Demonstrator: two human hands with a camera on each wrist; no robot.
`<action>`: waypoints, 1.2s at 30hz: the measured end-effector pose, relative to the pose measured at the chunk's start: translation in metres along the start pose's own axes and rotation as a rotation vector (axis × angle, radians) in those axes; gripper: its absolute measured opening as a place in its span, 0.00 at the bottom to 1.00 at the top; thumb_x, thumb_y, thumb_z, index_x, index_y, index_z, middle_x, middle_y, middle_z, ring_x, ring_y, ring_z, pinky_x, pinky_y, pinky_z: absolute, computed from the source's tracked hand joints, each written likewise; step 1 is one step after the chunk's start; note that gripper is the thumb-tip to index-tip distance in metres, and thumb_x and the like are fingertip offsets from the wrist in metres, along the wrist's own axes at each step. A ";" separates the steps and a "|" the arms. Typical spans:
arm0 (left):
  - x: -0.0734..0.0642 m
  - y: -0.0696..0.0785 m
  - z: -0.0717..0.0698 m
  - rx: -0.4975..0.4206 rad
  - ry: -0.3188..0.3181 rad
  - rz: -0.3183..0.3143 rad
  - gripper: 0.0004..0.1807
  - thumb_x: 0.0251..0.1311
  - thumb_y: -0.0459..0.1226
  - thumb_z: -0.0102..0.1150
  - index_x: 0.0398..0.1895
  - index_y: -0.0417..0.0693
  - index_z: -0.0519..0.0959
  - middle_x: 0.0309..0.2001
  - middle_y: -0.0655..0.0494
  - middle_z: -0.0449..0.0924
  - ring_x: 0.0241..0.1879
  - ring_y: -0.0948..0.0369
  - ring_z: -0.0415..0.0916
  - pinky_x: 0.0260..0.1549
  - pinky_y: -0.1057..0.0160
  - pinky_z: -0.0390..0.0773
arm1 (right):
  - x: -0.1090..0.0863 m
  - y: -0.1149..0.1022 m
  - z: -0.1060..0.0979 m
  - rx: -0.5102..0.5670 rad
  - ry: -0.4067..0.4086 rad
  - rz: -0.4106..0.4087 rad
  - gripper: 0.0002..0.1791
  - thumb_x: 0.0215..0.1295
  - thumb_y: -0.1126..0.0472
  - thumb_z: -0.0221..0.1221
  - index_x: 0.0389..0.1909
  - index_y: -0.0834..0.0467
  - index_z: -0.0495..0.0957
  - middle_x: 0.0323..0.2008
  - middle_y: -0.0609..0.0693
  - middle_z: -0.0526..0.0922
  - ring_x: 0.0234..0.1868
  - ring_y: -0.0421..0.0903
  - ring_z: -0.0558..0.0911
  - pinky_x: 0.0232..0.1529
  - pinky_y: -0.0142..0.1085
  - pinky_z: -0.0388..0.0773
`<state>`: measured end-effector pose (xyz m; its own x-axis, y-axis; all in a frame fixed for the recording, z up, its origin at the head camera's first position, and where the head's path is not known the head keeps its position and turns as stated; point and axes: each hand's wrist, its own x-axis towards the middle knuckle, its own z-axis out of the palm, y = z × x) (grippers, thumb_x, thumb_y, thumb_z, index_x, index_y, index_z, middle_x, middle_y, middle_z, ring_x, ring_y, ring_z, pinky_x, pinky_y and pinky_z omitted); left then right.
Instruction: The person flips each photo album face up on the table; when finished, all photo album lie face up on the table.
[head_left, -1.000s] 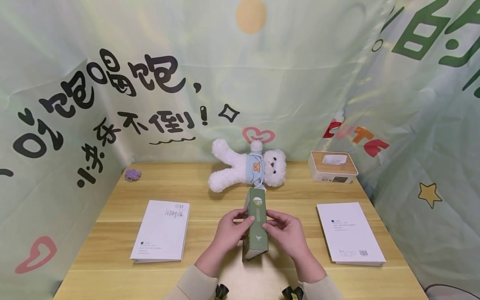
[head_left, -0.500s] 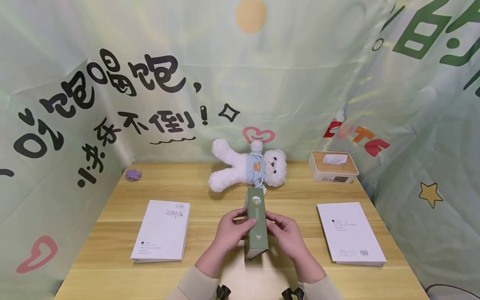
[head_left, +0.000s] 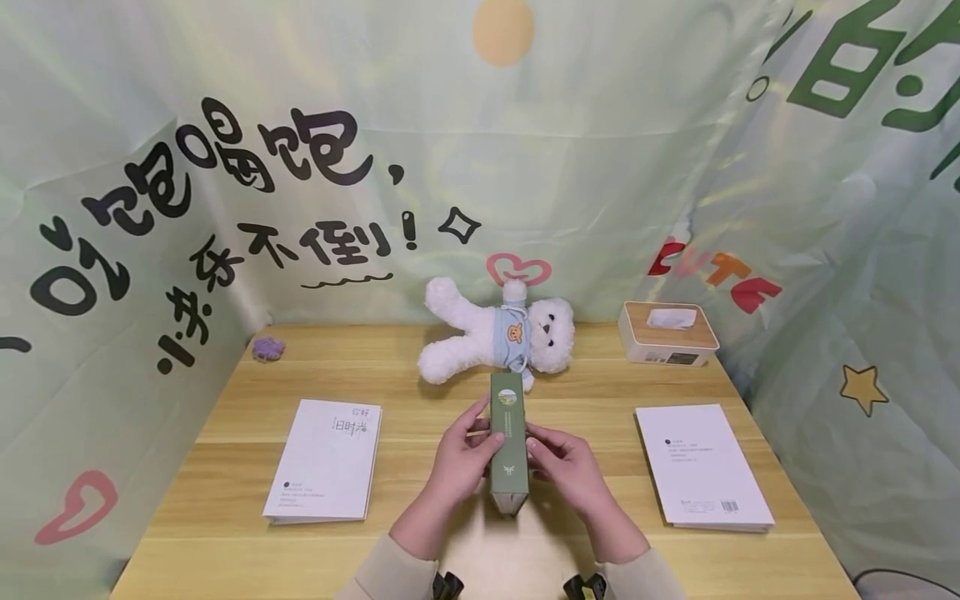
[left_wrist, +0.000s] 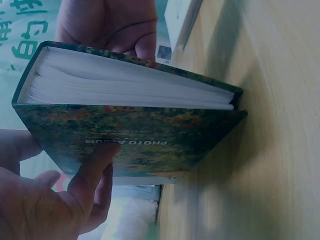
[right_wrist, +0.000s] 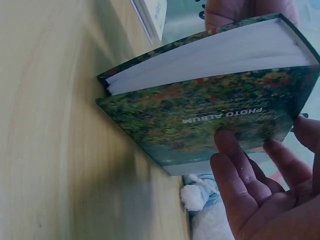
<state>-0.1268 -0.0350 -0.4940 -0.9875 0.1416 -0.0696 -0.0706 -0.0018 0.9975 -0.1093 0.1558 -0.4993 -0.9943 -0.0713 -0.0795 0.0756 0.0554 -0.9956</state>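
Observation:
Between my two hands a green photo album [head_left: 510,442] stands spine up, its open-edge side down toward the table; whether it touches the wood I cannot tell. My left hand [head_left: 463,454] holds its left side, thumb at the spine and fingers against the cover. On the opposite side, my right hand [head_left: 568,467] grips it with the thumb near the spine's edge and fingertips on the other cover. White page edges show between the patterned covers in the left wrist view, where the album [left_wrist: 130,130] reads PHOTO ALBUM. The right wrist view shows fingertips [right_wrist: 225,137] touching its cover.
White books lie flat on the wooden table [head_left: 225,558], one at left [head_left: 322,467] and one at right [head_left: 701,467]. Behind the album lies a white plush bear [head_left: 465,333]. A tissue box [head_left: 667,333] stands back right, a small purple object [head_left: 267,349] back left.
The album has turned a little and shifted slightly left, so its spine stands straighter and its lower end looks narrower. My right thumb has moved from the spine's face to its edge.

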 end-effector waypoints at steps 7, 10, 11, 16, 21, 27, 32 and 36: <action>0.000 0.003 0.002 0.013 0.035 0.040 0.31 0.69 0.27 0.64 0.75 0.38 0.72 0.54 0.35 0.79 0.51 0.45 0.83 0.45 0.50 0.88 | 0.003 0.003 -0.003 -0.033 -0.053 -0.048 0.21 0.79 0.65 0.59 0.68 0.70 0.76 0.59 0.71 0.82 0.43 0.50 0.91 0.46 0.50 0.89; 0.000 0.003 0.001 0.001 0.048 0.042 0.32 0.66 0.27 0.67 0.74 0.37 0.73 0.53 0.35 0.80 0.49 0.45 0.85 0.43 0.51 0.89 | 0.004 0.009 -0.003 -0.017 -0.105 -0.059 0.22 0.79 0.68 0.58 0.70 0.71 0.74 0.62 0.72 0.80 0.45 0.48 0.90 0.49 0.52 0.87; 0.001 0.003 0.001 0.001 0.052 0.041 0.33 0.64 0.27 0.69 0.74 0.37 0.73 0.53 0.34 0.80 0.48 0.45 0.85 0.43 0.51 0.89 | 0.004 0.011 -0.003 -0.011 -0.120 -0.054 0.23 0.79 0.69 0.58 0.70 0.71 0.73 0.62 0.73 0.79 0.45 0.48 0.90 0.50 0.52 0.87; 0.000 0.001 -0.001 0.032 0.058 0.028 0.39 0.58 0.30 0.75 0.74 0.38 0.73 0.52 0.34 0.80 0.46 0.47 0.85 0.41 0.52 0.89 | 0.005 0.020 -0.002 -0.049 -0.139 -0.008 0.25 0.79 0.66 0.59 0.72 0.69 0.72 0.62 0.73 0.79 0.46 0.50 0.90 0.46 0.49 0.89; 0.001 0.000 -0.002 0.068 0.062 0.026 0.39 0.56 0.31 0.77 0.73 0.39 0.74 0.51 0.34 0.79 0.44 0.48 0.85 0.40 0.51 0.89 | 0.006 0.024 -0.004 -0.086 -0.146 0.020 0.29 0.79 0.62 0.60 0.75 0.69 0.69 0.63 0.74 0.78 0.49 0.56 0.89 0.41 0.48 0.89; 0.002 0.000 -0.003 0.121 0.074 0.026 0.38 0.55 0.33 0.78 0.71 0.39 0.75 0.48 0.37 0.79 0.41 0.51 0.84 0.37 0.53 0.88 | 0.007 0.033 -0.003 -0.123 -0.133 0.059 0.31 0.78 0.60 0.62 0.75 0.70 0.67 0.63 0.74 0.78 0.50 0.60 0.88 0.40 0.51 0.88; 0.002 0.000 -0.004 0.131 0.089 0.020 0.38 0.54 0.34 0.78 0.70 0.40 0.75 0.46 0.41 0.78 0.38 0.53 0.82 0.36 0.54 0.88 | 0.009 0.038 -0.003 -0.135 -0.124 0.053 0.30 0.77 0.61 0.63 0.73 0.71 0.69 0.63 0.74 0.78 0.50 0.62 0.88 0.37 0.47 0.88; 0.002 -0.002 -0.006 0.121 0.095 0.017 0.39 0.53 0.33 0.78 0.70 0.40 0.75 0.46 0.41 0.78 0.37 0.52 0.82 0.35 0.54 0.88 | 0.010 0.038 -0.003 -0.140 -0.122 0.039 0.30 0.75 0.62 0.65 0.72 0.72 0.70 0.62 0.74 0.79 0.50 0.60 0.88 0.31 0.43 0.86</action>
<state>-0.1292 -0.0409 -0.4959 -0.9977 0.0478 -0.0478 -0.0419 0.1167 0.9923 -0.1165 0.1602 -0.5382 -0.9736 -0.1862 -0.1318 0.0942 0.1979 -0.9757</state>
